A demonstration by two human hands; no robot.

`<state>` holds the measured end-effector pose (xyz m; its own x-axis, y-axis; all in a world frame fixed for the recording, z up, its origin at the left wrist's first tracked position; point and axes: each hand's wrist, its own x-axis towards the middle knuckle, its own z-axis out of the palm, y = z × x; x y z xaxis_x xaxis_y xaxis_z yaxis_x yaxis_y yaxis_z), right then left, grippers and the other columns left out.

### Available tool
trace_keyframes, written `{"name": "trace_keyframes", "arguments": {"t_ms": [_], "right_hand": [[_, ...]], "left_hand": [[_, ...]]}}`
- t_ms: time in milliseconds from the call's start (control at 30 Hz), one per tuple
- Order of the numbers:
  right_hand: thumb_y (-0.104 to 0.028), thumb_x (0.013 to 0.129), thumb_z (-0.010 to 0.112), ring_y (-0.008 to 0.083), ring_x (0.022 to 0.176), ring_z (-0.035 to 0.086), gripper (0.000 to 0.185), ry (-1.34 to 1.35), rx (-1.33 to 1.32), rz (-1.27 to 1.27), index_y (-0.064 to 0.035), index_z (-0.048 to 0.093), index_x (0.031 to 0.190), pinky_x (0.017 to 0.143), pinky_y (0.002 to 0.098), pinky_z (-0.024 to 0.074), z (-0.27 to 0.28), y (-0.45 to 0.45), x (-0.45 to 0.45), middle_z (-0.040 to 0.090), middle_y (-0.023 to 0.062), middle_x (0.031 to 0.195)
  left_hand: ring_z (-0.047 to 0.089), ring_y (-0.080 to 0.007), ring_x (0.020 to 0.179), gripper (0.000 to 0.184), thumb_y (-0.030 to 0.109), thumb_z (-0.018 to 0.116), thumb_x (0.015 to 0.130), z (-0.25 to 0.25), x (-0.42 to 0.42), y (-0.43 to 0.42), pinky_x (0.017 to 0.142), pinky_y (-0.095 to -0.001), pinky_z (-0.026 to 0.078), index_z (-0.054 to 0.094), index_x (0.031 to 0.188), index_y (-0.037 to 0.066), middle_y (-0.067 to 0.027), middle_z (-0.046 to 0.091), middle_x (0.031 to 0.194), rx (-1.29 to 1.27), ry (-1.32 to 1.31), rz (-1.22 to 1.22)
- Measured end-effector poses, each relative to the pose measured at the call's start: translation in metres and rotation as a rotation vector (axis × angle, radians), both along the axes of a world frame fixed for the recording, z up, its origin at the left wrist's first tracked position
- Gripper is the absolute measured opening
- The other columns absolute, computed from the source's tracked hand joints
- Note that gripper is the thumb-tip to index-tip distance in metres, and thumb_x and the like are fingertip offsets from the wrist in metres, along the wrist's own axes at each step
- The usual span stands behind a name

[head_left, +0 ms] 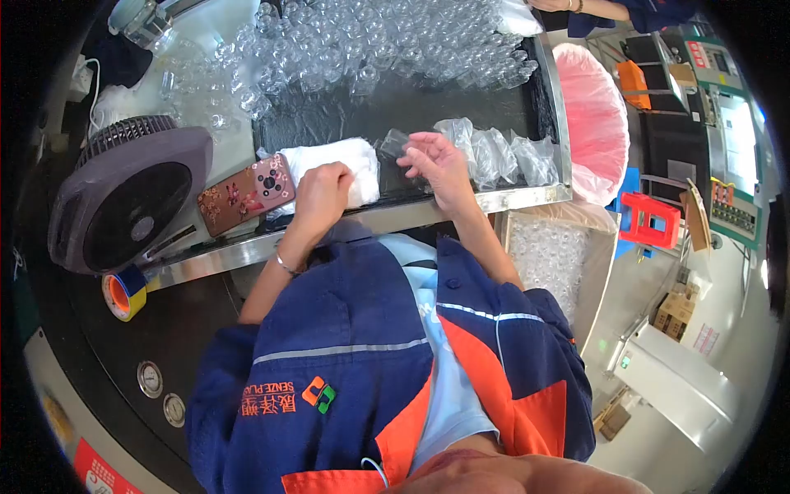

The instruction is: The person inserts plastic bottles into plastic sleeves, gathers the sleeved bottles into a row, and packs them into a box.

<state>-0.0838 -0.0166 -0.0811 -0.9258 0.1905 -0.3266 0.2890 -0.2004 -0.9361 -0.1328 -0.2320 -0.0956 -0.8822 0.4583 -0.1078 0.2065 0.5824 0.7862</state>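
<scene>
My left hand (322,196), fingers curled, rests at the edge of a folded white cloth (364,160). Whatever its fingers enclose, if anything, is hidden. To the right, my right hand (442,167) has thumb and fingers bent around the end of a small clear plastic piece (392,143), held over the dark worktop (329,123). Just beyond that hand lie several clear plastic bags (492,154). A phone in a brown patterned case (245,194) lies left of the cloth.
A large pile of clear plastic pieces (370,41) covers the far worktop. A dark fan (132,198) and tape rolls (124,294) stand left. Right are a pink-lined container (588,123), a box of clear pieces (547,259) and a red stool (650,221). Another person's arm (597,8) shows top right.
</scene>
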Motion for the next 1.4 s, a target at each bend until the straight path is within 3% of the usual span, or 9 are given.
{"name": "trace_keyframes", "arguments": {"t_ms": [167, 433, 733, 833, 1033, 1067, 1167, 1333, 1400], "right_hand": [[-0.010, 0.091, 0.056, 0.0145, 0.073, 0.061, 0.030, -0.044, 0.061, 0.199, 0.0020, 0.048, 0.117, 0.059, 0.0229, 0.0497, 0.017, -0.019, 0.011, 0.061, 0.0111, 0.092], [-0.020, 0.094, 0.053, 0.0152, 0.077, 0.056, 0.045, -0.193, -0.685, 0.320, 0.0005, 0.043, 0.132, 0.063, 0.0259, 0.0470, 0.011, -0.034, 0.008, 0.057, 0.0080, 0.100], [-0.018, 0.096, 0.049, 0.0089, 0.079, 0.053, 0.034, 0.257, 0.536, 0.294, -0.0010, 0.049, 0.126, 0.071, 0.0249, 0.0483, 0.016, -0.041, 0.013, 0.055, 0.0058, 0.100], [-0.014, 0.095, 0.049, 0.0099, 0.087, 0.055, 0.031, 0.211, 0.419, 0.190, -0.0013, 0.049, 0.124, 0.078, 0.0253, 0.0489, 0.003, -0.041, 0.013, 0.054, 0.0060, 0.103], [-0.007, 0.094, 0.048, 0.0146, 0.110, 0.052, 0.025, 0.003, -0.531, 0.211, -0.0025, 0.053, 0.117, 0.092, 0.0290, 0.0446, 0.021, -0.035, 0.011, 0.052, 0.0102, 0.120], [-0.004, 0.090, 0.050, 0.0216, 0.111, 0.051, 0.019, 0.062, -0.438, 0.126, -0.0021, 0.058, 0.107, 0.093, 0.0336, 0.0411, 0.015, -0.037, 0.011, 0.051, 0.0145, 0.121], [-0.001, 0.085, 0.051, 0.0314, 0.114, 0.050, 0.019, 0.369, 0.765, 0.146, 0.0011, 0.060, 0.102, 0.094, 0.0380, 0.0405, -0.003, -0.019, 0.010, 0.048, 0.0217, 0.125], [-0.007, 0.078, 0.061, 0.0387, 0.120, 0.039, 0.026, 0.235, 1.611, 0.142, -0.0019, 0.061, 0.104, 0.097, 0.0433, 0.0369, 0.017, -0.011, 0.012, 0.044, 0.0198, 0.128], [-0.008, 0.079, 0.061, 0.0385, 0.119, 0.040, 0.031, 0.338, 1.551, 0.155, -0.0038, 0.059, 0.110, 0.097, 0.0429, 0.0373, 0.029, -0.016, -0.003, 0.045, 0.0197, 0.126]], "left_hand": [[0.061, -0.0125, 0.060, 0.009, 0.007, 0.064, 0.082, 0.004, -0.002, -0.006, 0.055, -0.0258, 0.048, 0.066, 0.083, -0.001, -0.0088, 0.065, 0.068, 0.309, -0.395, 0.148], [0.058, -0.0060, 0.066, 0.006, 0.005, 0.063, 0.083, 0.003, 0.000, -0.011, 0.058, -0.0204, 0.046, 0.065, 0.086, -0.001, -0.0015, 0.063, 0.074, 0.572, -0.572, 0.126], [0.054, -0.0047, 0.063, 0.003, 0.004, 0.062, 0.083, 0.007, 0.001, -0.002, 0.058, -0.0202, 0.045, 0.061, 0.082, 0.002, 0.0012, 0.059, 0.071, 0.632, -0.441, 0.248], [0.055, -0.0059, 0.064, 0.003, 0.004, 0.062, 0.083, 0.012, 0.011, 0.010, 0.057, -0.0224, 0.045, 0.061, 0.081, 0.002, 0.0004, 0.060, 0.071, 0.634, -0.319, 0.136], [0.062, -0.0192, 0.067, 0.005, -0.002, 0.062, 0.077, 0.035, 0.040, 0.033, 0.060, -0.0277, 0.048, 0.060, 0.082, -0.001, -0.0110, 0.063, 0.081, 0.556, -0.019, -0.245], [0.062, -0.0191, 0.068, 0.006, -0.002, 0.062, 0.077, 0.036, 0.038, 0.033, 0.060, -0.0281, 0.048, 0.060, 0.082, -0.001, -0.0110, 0.063, 0.081, 0.530, -0.009, -0.202], [0.062, -0.0205, 0.067, 0.008, -0.002, 0.062, 0.078, 0.028, 0.021, 0.027, 0.060, -0.0302, 0.049, 0.060, 0.085, -0.001, -0.0121, 0.062, 0.079, 0.424, 0.114, -0.067], [0.062, -0.0334, 0.069, 0.017, 0.011, 0.069, 0.075, 0.020, 0.005, 0.006, 0.062, -0.0395, 0.050, 0.060, 0.084, 0.000, -0.0165, 0.062, 0.080, -0.197, 0.148, -0.100], [0.061, -0.0359, 0.068, 0.017, 0.012, 0.070, 0.074, 0.011, 0.004, 0.004, 0.062, -0.0410, 0.049, 0.060, 0.081, 0.000, -0.0169, 0.062, 0.076, -0.127, 0.110, -0.047]]}}
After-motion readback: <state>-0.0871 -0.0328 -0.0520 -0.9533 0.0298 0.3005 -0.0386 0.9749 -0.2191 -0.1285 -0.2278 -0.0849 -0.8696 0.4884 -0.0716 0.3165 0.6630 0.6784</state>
